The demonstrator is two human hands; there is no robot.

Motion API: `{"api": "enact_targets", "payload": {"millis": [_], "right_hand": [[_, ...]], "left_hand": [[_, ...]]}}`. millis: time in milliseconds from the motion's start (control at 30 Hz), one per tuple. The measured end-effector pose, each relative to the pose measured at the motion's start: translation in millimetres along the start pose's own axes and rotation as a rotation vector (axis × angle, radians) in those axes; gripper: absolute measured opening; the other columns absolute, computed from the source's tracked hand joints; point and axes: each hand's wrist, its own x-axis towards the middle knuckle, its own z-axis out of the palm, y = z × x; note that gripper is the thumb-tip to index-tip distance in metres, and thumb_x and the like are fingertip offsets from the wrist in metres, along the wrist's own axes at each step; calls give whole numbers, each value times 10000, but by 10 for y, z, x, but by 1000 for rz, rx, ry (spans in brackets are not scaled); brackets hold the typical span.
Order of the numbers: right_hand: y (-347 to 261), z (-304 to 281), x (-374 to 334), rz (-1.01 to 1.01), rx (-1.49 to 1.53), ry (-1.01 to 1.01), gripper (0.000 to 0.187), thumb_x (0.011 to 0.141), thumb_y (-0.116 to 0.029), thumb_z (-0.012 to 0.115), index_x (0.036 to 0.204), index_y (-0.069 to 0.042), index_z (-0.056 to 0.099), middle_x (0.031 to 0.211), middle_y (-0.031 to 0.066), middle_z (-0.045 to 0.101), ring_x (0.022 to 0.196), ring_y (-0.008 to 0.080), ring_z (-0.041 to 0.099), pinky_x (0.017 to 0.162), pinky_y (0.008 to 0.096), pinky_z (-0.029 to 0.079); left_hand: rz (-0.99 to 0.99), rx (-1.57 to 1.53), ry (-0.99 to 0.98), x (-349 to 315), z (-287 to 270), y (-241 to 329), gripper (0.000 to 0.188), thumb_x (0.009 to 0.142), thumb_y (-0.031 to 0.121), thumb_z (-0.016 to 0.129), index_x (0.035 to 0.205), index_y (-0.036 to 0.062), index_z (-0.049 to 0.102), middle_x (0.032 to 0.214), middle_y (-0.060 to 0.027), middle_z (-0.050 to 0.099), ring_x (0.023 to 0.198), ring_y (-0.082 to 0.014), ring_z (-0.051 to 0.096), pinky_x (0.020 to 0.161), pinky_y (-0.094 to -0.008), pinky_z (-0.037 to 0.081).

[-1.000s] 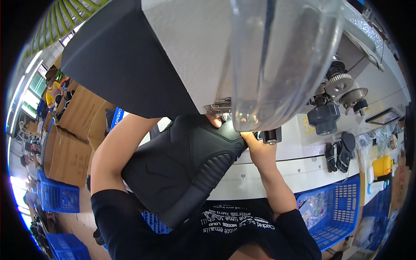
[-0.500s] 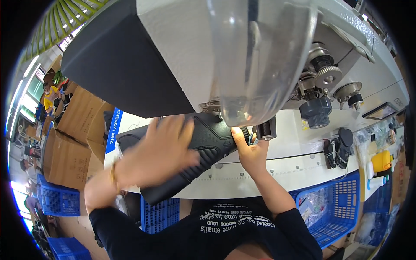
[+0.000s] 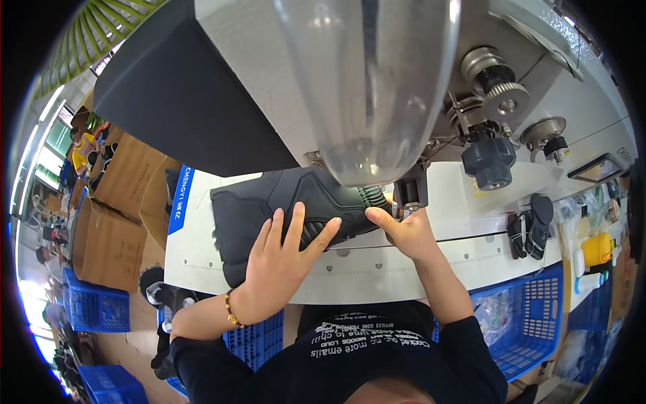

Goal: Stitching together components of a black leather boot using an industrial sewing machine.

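A black leather-look piece with stitched panels, raised ribs and a gathered end lies on the sewing machine's white bed. Its exact kind is not clear. My left hand rests on its near side, open, with fingers spread flat. At the gathered end, my right hand pinches the piece, thumb on top and the other fingers mostly hidden. Just beyond the right thumb is the machine's black roller presser. The clear guard hangs in front of the stitching spot and hides it.
Thread tension knobs stick out of the machine head. A black strapped object lies on the bed at right. Blue baskets stand low at right and left. Cardboard boxes are on the left, with a person in yellow behind.
The black piece has turned and flattened on the bed, its gathered end showing more. My left hand, blurred before, has come nearer and settled on it. My right hand stays at that end.
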Motion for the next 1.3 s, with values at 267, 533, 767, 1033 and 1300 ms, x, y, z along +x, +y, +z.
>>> {"api": "enact_targets", "payload": {"millis": [267,533,767,1033,1300], "right_hand": [[105,14,10,32,66,68,146,779,-153,642,830,-18,624,715,-6,594,634,53,514,581,209,404],[54,50,10,-59,-254,-31,164,760,-174,664,817,-24,631,644,32,577,585,58,510,527,223,391],[182,3,50,-319,-495,-128,187,735,-191,692,794,-21,644,516,40,526,451,60,439,418,234,355],[230,253,-55,-151,47,-120,166,790,-176,645,751,-17,613,640,-43,549,570,9,448,470,182,351],[264,323,-128,114,655,-62,118,818,-106,578,876,-3,588,784,5,595,672,45,538,587,194,439]], "left_hand": [[5,32,-31,69,-62,-22,539,676,95,563,1196,227,509,1121,-209,505,913,-356,562,774,-373,497],[109,-17,-94,95,-100,-316,561,694,128,607,1219,279,480,1129,-192,503,938,-359,550,803,-363,487],[-15,50,84,-196,490,149,418,763,212,538,1176,196,480,1273,-150,410,1164,-377,389,954,-614,159],[-83,247,618,39,875,124,328,811,231,516,1138,214,498,1094,-45,576,1025,-320,514,970,-442,234],[121,167,564,131,521,-7,224,785,115,511,993,121,596,974,-86,622,893,-218,591,811,-280,403]]}}
